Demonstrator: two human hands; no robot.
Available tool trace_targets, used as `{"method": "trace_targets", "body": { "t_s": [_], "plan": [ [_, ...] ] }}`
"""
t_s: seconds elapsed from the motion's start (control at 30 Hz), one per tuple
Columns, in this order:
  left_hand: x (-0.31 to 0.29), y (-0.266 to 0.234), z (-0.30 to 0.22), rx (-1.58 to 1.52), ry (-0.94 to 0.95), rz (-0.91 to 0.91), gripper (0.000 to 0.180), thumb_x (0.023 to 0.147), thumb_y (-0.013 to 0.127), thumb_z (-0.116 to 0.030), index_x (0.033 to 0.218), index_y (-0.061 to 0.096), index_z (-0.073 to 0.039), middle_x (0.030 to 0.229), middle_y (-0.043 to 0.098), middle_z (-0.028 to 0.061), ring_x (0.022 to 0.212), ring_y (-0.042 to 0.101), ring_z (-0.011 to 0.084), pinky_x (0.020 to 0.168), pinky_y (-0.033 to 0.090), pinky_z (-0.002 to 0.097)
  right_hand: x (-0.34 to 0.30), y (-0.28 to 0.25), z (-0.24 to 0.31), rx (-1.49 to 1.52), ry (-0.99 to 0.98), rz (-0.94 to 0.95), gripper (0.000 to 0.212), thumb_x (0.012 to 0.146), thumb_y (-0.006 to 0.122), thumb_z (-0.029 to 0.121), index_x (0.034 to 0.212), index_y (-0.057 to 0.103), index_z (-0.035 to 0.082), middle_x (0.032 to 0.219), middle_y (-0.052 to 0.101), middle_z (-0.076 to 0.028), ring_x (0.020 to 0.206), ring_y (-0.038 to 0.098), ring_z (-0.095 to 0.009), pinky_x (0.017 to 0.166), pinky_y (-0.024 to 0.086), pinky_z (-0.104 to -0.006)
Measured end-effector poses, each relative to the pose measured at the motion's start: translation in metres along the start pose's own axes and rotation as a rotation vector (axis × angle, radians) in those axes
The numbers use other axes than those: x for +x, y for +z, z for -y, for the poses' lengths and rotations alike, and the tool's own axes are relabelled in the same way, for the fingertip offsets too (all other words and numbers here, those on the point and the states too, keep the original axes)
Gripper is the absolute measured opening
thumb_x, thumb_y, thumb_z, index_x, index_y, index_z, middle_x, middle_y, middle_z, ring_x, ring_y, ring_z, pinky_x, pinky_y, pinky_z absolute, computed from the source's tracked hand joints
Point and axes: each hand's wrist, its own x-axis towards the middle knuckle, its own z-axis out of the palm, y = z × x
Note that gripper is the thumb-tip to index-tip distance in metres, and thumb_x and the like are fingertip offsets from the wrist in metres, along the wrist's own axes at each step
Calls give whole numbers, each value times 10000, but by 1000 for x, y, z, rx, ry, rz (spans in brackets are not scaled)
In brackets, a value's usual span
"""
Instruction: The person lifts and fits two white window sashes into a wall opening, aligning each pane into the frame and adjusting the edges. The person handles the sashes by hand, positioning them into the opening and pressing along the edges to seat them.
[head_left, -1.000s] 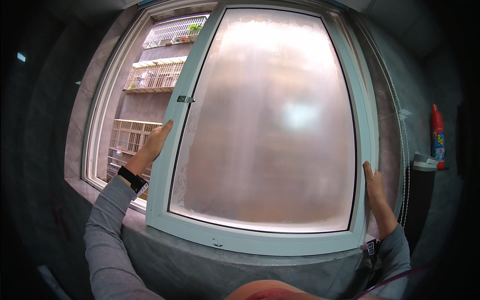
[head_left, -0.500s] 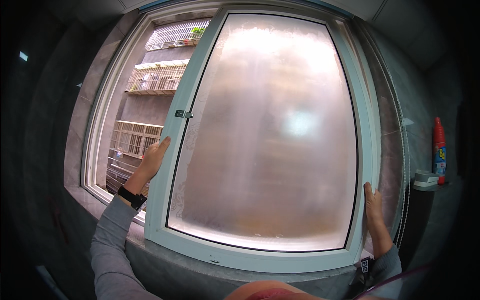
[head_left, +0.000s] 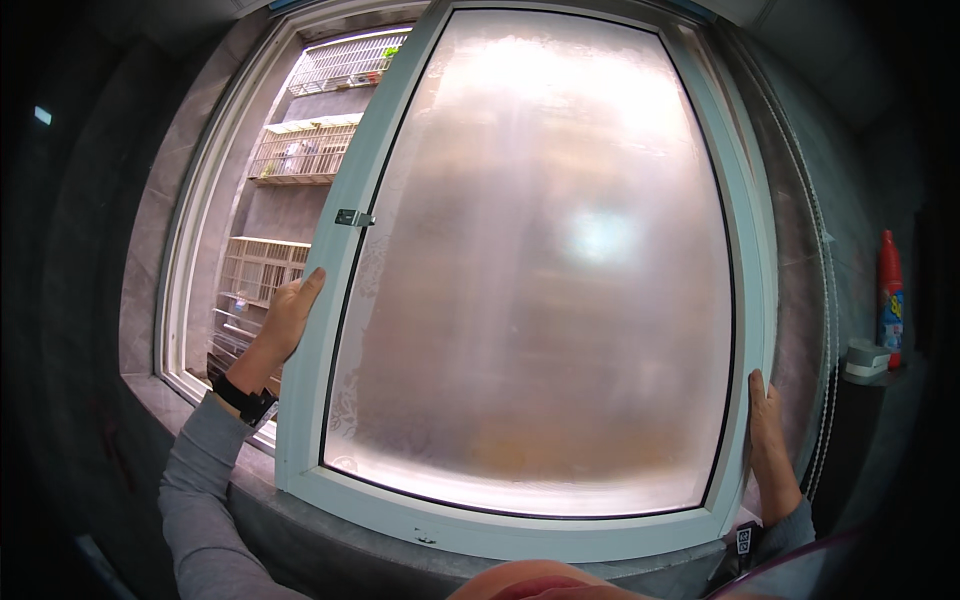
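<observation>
A large window sash (head_left: 312, 330) with a pale green-white frame and frosted glass (head_left: 530, 280) stands in front of me, slightly tilted. My left hand (head_left: 290, 315) grips its left edge, thumb on the front of the frame and the other fingers hidden behind. Low on the right edge, my right hand (head_left: 764, 425) holds the frame, also with its fingers mostly out of sight behind it. A small metal latch (head_left: 354, 217) sits on the left stile above my left hand. The lower rail carries a small fitting (head_left: 425, 537).
Left of the sash, the window opening (head_left: 200, 290) shows barred balconies (head_left: 310, 150) outside. Grey stone sill (head_left: 260, 500) runs below. On the right hang a beaded blind cord (head_left: 828, 330), a red bottle (head_left: 890, 300) and a grey-white holder (head_left: 866, 360) on a ledge.
The sash looks larger and nearer to me, its edges spreading outward and its bottom slightly lower. Both my hands have moved with it, keeping their grip.
</observation>
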Motion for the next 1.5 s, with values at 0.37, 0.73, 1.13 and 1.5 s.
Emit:
{"method": "trace_targets", "body": {
  "t_s": [0.37, 0.73, 1.13, 1.5],
  "plan": [
    [15, 1, -5, 92, 11, 1, 546, 1020, 471, -487, 751, 621, -36, 641, 567, -11, 551, 513, 66, 505, 409, 239, 8, 1, 0, 1, 28, 32, 468, 996, 528, 470, 1020, 613, 9, 822, 640, -44, 678, 605, -116, 618, 502, -284],
    [27, 1, -2, 125, -8, 8, 600, 1012, 450, -531, 821, 638, 6, 672, 596, 21, 600, 556, 97, 559, 455, 265, 18, 9, 2, -30, 59, 67, 536, 1000, 490, 509, 1069, 618, -6, 839, 657, -62, 711, 627, -136, 665, 515, -305],
    [25, 3, -15, 212, -4, -42, 657, 1001, 448, -549, 745, 633, 27, 636, 594, 42, 594, 559, 117, 570, 452, 292, 21, -1, -4, -38, 33, 51, 541, 981, 526, 524, 986, 613, -10, 802, 641, -58, 651, 602, -122, 601, 499, -292],
    [54, -6, 19, 254, 140, -44, 588, 1009, 472, -500, 760, 631, 8, 600, 537, 21, 552, 487, 118, 541, 415, 326, 22, 19, -10, 62, 30, 62, 500, 996, 534, 436, 1067, 627, -50, 888, 662, -84, 751, 620, -154, 676, 500, -316]
  ]
}}
